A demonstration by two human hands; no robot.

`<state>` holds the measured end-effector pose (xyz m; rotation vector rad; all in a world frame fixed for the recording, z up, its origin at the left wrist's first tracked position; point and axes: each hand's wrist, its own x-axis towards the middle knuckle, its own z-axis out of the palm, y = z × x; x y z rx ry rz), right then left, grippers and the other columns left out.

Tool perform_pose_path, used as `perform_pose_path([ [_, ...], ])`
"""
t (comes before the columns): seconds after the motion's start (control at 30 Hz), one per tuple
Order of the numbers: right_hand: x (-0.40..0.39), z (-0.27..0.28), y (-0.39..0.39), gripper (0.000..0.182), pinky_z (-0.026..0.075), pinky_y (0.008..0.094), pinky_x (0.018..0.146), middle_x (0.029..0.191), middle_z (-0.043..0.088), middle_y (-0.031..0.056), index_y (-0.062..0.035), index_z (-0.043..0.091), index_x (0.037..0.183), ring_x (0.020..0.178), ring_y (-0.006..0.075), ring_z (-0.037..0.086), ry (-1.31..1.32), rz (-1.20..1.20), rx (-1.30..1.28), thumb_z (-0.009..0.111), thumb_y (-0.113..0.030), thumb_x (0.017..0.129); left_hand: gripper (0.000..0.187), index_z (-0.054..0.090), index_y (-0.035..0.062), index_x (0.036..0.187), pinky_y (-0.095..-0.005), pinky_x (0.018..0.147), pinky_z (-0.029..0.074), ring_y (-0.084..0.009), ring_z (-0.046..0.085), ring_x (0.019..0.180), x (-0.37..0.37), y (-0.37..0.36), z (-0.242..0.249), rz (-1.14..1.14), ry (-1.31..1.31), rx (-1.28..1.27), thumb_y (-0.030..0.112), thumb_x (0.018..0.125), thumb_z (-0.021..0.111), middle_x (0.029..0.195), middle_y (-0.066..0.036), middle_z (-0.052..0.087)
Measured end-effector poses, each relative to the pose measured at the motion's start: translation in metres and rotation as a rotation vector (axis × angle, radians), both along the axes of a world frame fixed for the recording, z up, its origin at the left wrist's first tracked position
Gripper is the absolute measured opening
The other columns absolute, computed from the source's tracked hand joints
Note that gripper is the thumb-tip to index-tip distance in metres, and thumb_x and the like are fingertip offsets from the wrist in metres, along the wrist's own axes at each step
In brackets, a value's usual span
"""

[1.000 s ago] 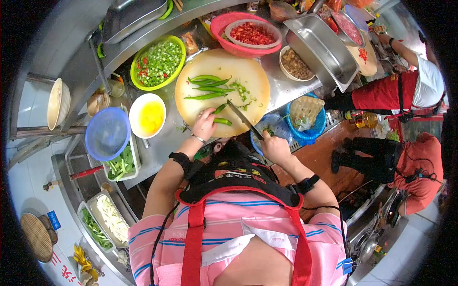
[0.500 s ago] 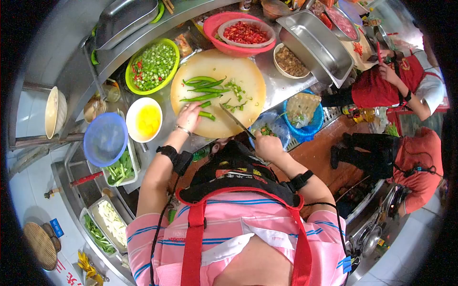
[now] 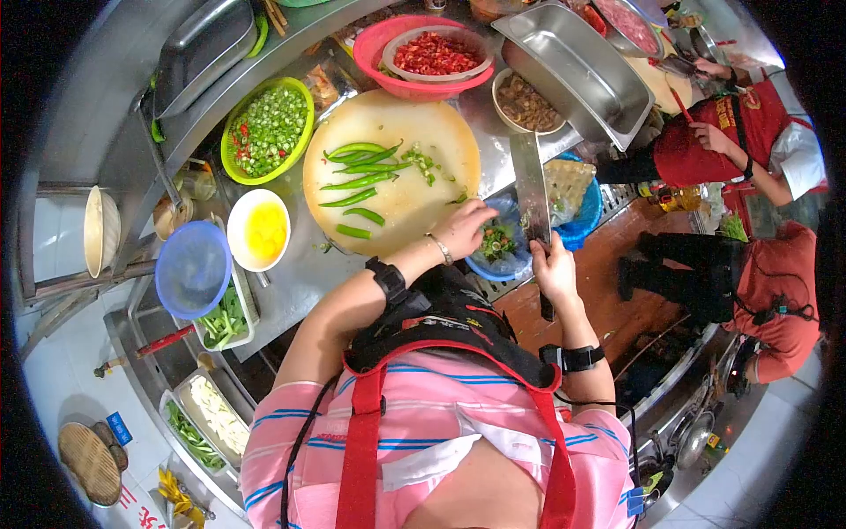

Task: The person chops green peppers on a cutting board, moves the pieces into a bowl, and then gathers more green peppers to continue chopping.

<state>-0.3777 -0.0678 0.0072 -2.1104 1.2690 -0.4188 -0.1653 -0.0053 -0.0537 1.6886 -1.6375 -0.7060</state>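
Green chillies (image 3: 359,182) | right hand (image 3: 555,271) grips cleaver (image 3: 530,181) | left hand (image 3: 460,234) half-curled, cannot tell its hold | careless swing could cut it

Bright, whitish light covers the chopping board (image 3: 392,132) just beyond the left hand (image 3: 463,231). Past that hand, the steel counter (image 3: 496,163) carries pale glare, and the cleaver (image 3: 530,181) in the right hand (image 3: 555,267) has a dull sheen. Deep shadow lies low to the right of the right hand; far ahead and right of it, the background washes out. Wide-angle distortion bends the outer edges, softening small details, and black rings the round view.
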Motion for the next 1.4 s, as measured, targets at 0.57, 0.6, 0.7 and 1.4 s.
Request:
perform_pose_path([
  [0.57,0.037,-0.020,0.014,0.024,0.047,0.0467,0.057,0.065,0.059,0.0190,-0.0064,0.052,0.094,0.063,0.0364,0.060,0.392,0.510,0.014,0.052,-0.025,0.079,0.042,0.055,0.0123,0.105,-0.0396,0.083,0.042,-0.0288,0.051,0.097,0.176,0.038,0.008,0.198,-0.721,0.358,0.019,0.065,0.066,0.102,-0.010,0.053],
  [0.6,0.035,-0.016,0.011,0.024,0.047,0.0470,0.057,0.066,0.059,0.0196,-0.0063,0.052,0.094,0.064,0.0368,0.060,0.408,0.456,0.040,0.052,-0.025,0.079,0.043,0.055,0.0121,0.106,-0.0397,0.084,0.042,-0.0289,0.052,0.097,0.178,0.038,0.005,0.188,-0.719,0.338,0.020,0.065,0.066,0.101,-0.010,0.054],
  [0.7,0.029,-0.014,0.013,0.024,0.046,0.0485,0.057,0.064,0.058,0.0217,-0.0047,0.051,0.091,0.063,0.0390,0.058,0.427,0.455,0.053,0.052,-0.026,0.080,0.043,0.053,0.0113,0.107,-0.0401,0.082,0.043,-0.0297,0.055,0.094,0.185,0.040,0.001,0.165,-0.723,0.306,0.023,0.067,0.064,0.098,-0.011,0.057],
  [1.4,0.039,-0.021,0.019,0.031,0.046,0.0502,0.060,0.068,0.059,0.0238,-0.0014,0.049,0.098,0.066,0.0414,0.058,0.437,0.444,0.081,0.051,-0.027,0.082,0.032,0.056,0.0066,0.098,-0.0393,0.078,0.044,-0.0314,0.053,0.088,0.144,0.079,-0.012,0.281,-0.494,0.138,0.026,0.075,0.063,0.097,-0.012,0.053],
])
